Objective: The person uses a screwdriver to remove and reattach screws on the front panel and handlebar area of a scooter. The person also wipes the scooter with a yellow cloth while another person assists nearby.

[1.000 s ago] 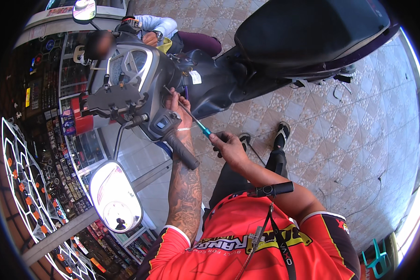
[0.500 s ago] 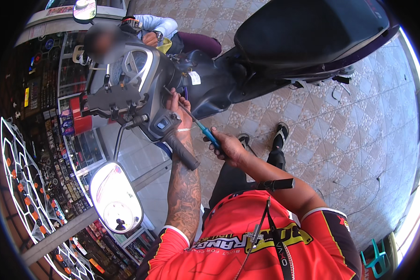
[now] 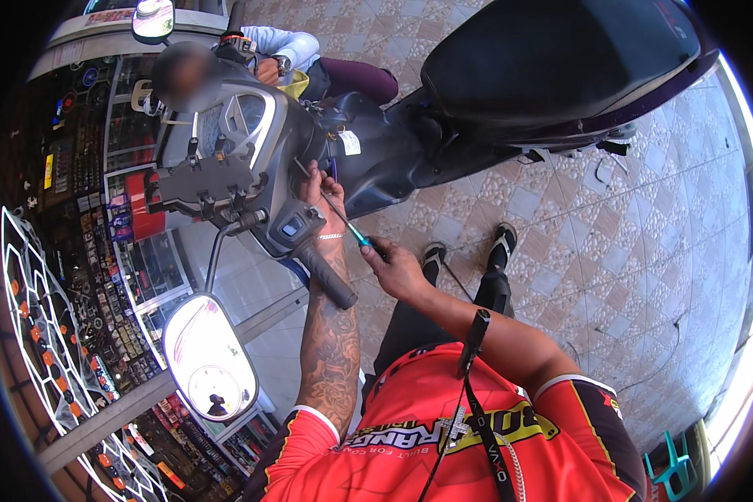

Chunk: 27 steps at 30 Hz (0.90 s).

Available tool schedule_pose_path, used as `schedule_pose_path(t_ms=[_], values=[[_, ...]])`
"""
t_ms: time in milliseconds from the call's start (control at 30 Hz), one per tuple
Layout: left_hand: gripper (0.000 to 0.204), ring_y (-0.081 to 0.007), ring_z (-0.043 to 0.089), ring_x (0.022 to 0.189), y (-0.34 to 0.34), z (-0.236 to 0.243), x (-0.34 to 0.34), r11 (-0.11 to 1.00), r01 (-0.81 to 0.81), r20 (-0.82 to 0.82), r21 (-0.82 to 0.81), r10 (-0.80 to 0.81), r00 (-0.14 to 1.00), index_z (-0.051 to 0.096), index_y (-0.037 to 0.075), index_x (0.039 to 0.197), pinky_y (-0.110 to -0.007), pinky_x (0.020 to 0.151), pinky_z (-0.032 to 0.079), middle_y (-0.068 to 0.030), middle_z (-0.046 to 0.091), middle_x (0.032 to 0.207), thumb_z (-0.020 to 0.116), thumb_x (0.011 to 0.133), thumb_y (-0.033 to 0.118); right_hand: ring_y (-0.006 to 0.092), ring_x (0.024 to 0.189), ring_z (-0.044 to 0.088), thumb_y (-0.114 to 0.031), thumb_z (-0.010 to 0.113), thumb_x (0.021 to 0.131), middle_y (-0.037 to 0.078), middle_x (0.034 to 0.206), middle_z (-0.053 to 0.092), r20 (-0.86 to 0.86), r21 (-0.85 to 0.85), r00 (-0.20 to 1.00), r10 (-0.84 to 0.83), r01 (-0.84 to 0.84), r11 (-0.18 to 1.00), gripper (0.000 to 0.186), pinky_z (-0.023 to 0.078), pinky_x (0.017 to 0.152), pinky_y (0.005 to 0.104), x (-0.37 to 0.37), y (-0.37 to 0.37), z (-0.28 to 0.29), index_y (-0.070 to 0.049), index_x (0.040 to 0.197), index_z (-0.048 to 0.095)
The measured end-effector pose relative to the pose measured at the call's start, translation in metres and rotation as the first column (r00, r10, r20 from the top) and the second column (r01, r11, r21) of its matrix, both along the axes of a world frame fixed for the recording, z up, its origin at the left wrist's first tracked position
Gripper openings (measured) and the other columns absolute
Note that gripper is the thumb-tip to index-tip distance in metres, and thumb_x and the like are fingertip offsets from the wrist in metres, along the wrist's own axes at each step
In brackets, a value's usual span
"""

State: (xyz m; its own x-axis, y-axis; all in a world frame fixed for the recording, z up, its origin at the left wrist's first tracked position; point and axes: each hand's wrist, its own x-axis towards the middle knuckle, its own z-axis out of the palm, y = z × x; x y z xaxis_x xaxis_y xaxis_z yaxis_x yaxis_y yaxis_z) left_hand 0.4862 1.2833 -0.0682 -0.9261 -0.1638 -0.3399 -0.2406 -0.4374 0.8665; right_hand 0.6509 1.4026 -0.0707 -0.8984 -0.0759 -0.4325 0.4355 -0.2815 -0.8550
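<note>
Screwdriver (image 3: 359, 235) in the head view points into the front of the scooter (image 3: 385, 159), held in the curled left hand (image 3: 326, 216), while the right hand (image 3: 400, 272) now hides more of its handle than before, suggesting turning.

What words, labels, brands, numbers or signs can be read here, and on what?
Wording isn't copied out here, only where it stands.
Red jersey: large chest lettering, legible.
Black lanyard: pale letters, legible.
White tag on the motor scooter: too small.
Shop packages at left: too small.
Upper-left strip: red lettering, too small.
</note>
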Motion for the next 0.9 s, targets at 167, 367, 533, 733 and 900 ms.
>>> schedule_pose_path(t_ms=[167, 367, 533, 733, 900], values=[[0.020, -0.0065, 0.058, 0.076, 0.000, 0.003, 0.002, 1.000, -0.011, 0.030, -0.012, 0.011, 0.999, 0.071, 0.010, 0.113, -0.023, 0.070, 0.050, 0.0020, 0.063, 0.092, 0.074, 0.097, 0.020, 0.0128, 0.061, 0.059, -0.047, 0.051, 0.107, 0.005, 0.080, 0.065, 0.257, -0.720, 0.918, 0.303, -0.028, 0.694, 0.048, 0.048, 0.054, 0.0293, -0.009, 0.005, -0.012, -0.003, 0.124, 0.065], [0.019, -0.0065, 0.058, 0.078, -0.002, 0.005, 0.006, 0.999, 0.032, 0.027, -0.044, -0.031, 0.999, 0.071, 0.010, 0.115, -0.022, 0.072, 0.049, 0.0020, 0.065, 0.094, 0.073, 0.097, 0.018, 0.0132, 0.060, 0.058, -0.045, 0.060, 0.103, 0.005, 0.074, 0.063, 0.106, -0.128, 0.994, 0.040, -0.026, 0.991, 0.046, 0.048, 0.055, 0.0293, -0.001, -0.010, -0.008, -0.002, 0.119, 0.065], [0.020, -0.0067, 0.058, 0.080, -0.003, 0.007, 0.008, 0.994, 0.021, 0.063, -0.110, -0.014, 0.998, 0.071, 0.011, 0.116, -0.021, 0.072, 0.048, 0.0027, 0.065, 0.093, 0.074, 0.097, 0.017, 0.0178, 0.065, 0.063, -0.048, 0.062, 0.102, 0.010, 0.076, 0.064, 0.033, 0.017, 0.993, -0.110, 0.109, 0.994, 0.050, 0.052, 0.063, 0.0382, 0.002, -0.035, -0.011, 0.001, 0.111, 0.065], [0.021, -0.0065, 0.057, 0.080, -0.004, 0.006, 0.010, 0.989, 0.032, 0.078, -0.141, -0.021, 0.997, 0.069, 0.011, 0.116, -0.021, 0.071, 0.047, 0.0035, 0.064, 0.093, 0.073, 0.097, 0.018, 0.0149, 0.061, 0.059, -0.050, 0.056, 0.104, 0.005, 0.073, 0.062, 0.241, -0.606, 0.961, 0.133, 0.041, 0.795, 0.052, 0.049, 0.059, 0.0339, -0.001, -0.029, -0.029, 0.000, 0.112, 0.066], [0.026, -0.0064, 0.057, 0.078, -0.004, 0.005, 0.011, 0.983, 0.017, 0.106, -0.182, 0.002, 0.994, 0.069, 0.009, 0.120, -0.023, 0.068, 0.049, 0.0027, 0.063, 0.093, 0.072, 0.098, 0.021, 0.0118, 0.056, 0.053, -0.049, 0.053, 0.106, 0.001, 0.071, 0.059, -0.009, 0.227, 0.998, -0.063, 0.064, 0.972, 0.050, 0.043, 0.053, 0.0295, 0.000, -0.047, -0.021, -0.001, 0.111, 0.065]])
